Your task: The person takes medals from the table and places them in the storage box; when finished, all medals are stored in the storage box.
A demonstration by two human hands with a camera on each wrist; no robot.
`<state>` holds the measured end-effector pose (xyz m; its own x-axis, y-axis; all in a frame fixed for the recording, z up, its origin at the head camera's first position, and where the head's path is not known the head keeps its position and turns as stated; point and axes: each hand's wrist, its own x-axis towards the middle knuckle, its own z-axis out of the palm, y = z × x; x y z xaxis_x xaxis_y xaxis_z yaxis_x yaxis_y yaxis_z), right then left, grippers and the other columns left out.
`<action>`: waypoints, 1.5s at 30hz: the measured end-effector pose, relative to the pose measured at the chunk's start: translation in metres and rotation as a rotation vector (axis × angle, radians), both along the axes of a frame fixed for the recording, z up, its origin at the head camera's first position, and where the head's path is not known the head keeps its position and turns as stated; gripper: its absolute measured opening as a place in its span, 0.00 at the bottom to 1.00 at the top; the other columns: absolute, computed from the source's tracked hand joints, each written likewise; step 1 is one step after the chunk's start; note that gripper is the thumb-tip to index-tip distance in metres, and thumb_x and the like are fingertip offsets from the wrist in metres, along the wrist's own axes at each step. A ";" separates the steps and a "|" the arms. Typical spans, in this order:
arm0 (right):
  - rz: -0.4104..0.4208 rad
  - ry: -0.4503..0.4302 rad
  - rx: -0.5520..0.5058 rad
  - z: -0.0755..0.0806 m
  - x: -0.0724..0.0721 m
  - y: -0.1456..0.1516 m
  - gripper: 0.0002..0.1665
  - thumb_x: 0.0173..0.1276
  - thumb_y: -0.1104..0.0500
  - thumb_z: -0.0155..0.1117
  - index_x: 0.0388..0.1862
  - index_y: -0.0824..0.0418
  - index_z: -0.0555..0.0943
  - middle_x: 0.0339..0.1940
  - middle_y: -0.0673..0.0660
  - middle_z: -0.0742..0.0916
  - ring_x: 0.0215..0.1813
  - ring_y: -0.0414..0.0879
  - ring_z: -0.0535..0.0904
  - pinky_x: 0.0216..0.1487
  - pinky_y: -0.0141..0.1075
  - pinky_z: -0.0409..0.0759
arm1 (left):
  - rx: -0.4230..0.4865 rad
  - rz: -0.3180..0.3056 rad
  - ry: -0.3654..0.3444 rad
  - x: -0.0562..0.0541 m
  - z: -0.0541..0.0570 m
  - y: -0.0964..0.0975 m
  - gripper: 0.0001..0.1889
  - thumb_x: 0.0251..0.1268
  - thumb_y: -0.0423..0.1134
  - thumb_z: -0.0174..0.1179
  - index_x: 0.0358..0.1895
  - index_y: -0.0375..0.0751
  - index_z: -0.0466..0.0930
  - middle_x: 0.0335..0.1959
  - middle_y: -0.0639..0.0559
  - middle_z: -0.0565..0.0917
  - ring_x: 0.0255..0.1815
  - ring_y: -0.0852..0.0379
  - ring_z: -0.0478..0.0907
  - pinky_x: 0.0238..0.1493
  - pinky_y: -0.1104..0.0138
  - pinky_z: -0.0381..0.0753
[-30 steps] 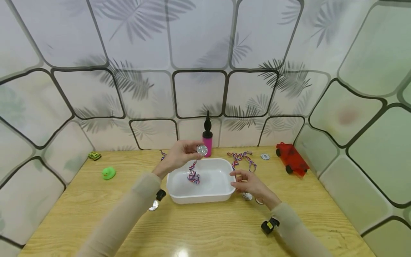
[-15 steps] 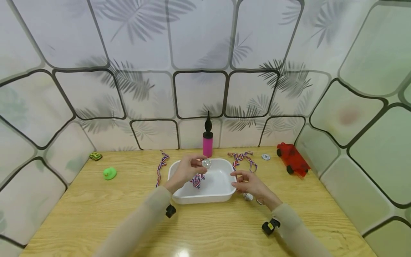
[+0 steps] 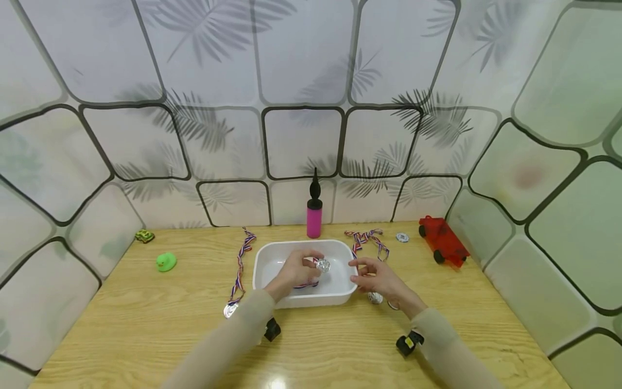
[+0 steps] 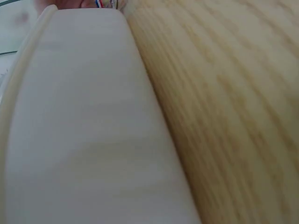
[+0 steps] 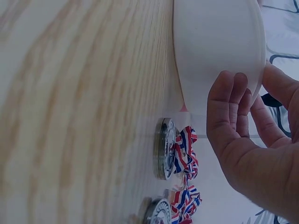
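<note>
My left hand (image 3: pixel 294 271) pinches a silver medal (image 3: pixel 323 265) over the inside of a white plastic basin (image 3: pixel 316 301). Its red, white and blue ribbon (image 3: pixel 307 284) hangs bunched under that hand, partly hidden by it. At the basin's right end, my right hand (image 3: pixel 378 278) holds the rim. In the right wrist view, several of its fingers (image 5: pixel 225 95) curl against the outer wall. The left wrist view is filled mostly by the basin's outer wall (image 4: pixel 88 112); the left hand itself is out of that view.
Another medal (image 3: pixel 230 310) with its ribbon (image 3: pixel 239 265) lies left of the basin. Two medals (image 5: pixel 167 148) lie by the right hand, with ribbons (image 3: pixel 362 237) behind. Around stand a pink pump (image 3: pixel 314 219), red toy car (image 3: pixel 443 241), green duck (image 3: pixel 166 262), small toy car (image 3: pixel 144 236) and round chip (image 3: pixel 402 237).
My left hand has come down and to the right with the medal, from above the basin's back rim to low over its inside. The right hand stays at the rim.
</note>
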<state>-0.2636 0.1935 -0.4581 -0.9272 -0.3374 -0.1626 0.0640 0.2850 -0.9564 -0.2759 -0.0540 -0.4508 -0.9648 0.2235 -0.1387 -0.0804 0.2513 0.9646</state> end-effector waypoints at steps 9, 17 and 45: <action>0.012 0.010 -0.007 -0.002 -0.001 0.001 0.29 0.66 0.59 0.68 0.63 0.66 0.73 0.41 0.59 0.80 0.38 0.45 0.80 0.44 0.43 0.86 | -0.001 0.006 -0.022 -0.001 -0.002 0.009 0.19 0.53 0.22 0.66 0.51 0.34 0.82 0.28 0.49 0.78 0.24 0.59 0.80 0.33 0.63 0.87; 0.012 0.015 -0.008 -0.002 -0.001 0.000 0.29 0.66 0.60 0.68 0.64 0.68 0.72 0.40 0.59 0.80 0.38 0.45 0.80 0.44 0.43 0.86 | -0.127 -0.051 0.016 0.002 -0.004 0.011 0.19 0.51 0.21 0.66 0.49 0.31 0.83 0.28 0.46 0.80 0.24 0.58 0.80 0.31 0.66 0.86; 0.013 0.014 -0.002 -0.001 0.001 0.000 0.28 0.68 0.60 0.67 0.64 0.66 0.73 0.41 0.60 0.80 0.40 0.46 0.79 0.44 0.44 0.87 | -0.313 -0.139 0.152 0.000 -0.004 0.007 0.19 0.54 0.22 0.61 0.51 0.35 0.84 0.27 0.48 0.81 0.23 0.58 0.77 0.24 0.72 0.77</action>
